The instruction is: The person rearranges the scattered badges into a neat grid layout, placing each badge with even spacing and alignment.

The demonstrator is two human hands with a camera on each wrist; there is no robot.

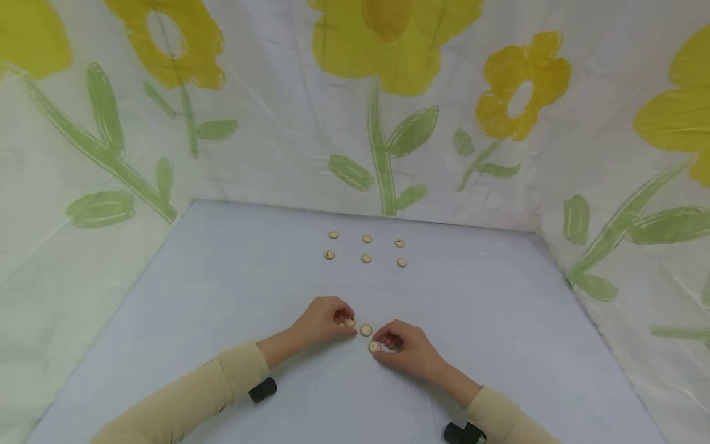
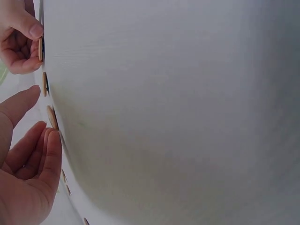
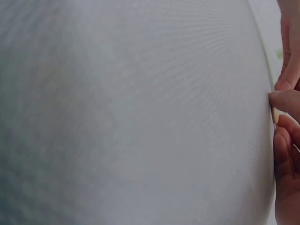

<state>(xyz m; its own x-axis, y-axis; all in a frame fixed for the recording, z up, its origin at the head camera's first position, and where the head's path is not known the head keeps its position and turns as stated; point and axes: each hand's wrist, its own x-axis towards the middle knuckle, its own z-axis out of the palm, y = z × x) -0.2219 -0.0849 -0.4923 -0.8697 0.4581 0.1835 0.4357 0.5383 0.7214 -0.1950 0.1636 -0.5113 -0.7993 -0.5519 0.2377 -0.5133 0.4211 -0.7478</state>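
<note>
Three small round wooden discs lie close together near the middle of the table, between the two hands. My left hand [image 1: 323, 319] has its fingertips at the edge of the left disc [image 2: 51, 117], while its thumb stands apart from that disc in the left wrist view. The middle disc [image 1: 366, 330] lies on the table just past the left thumb tip. My right hand [image 1: 410, 348] pinches the right disc [image 1: 374, 347] by its edges between thumb and fingers. In the right wrist view, the right hand's fingers [image 3: 283, 154] show only at the frame's edge.
Several more wooden discs [image 1: 366, 258] lie farther back in two rows of three. The pale table [image 1: 249, 246] ends at a white cloth wall [image 1: 277, 142] painted with yellow flowers, which also rises at both sides. Dark wrist cameras [image 1: 263, 390] hang below the sleeves.
</note>
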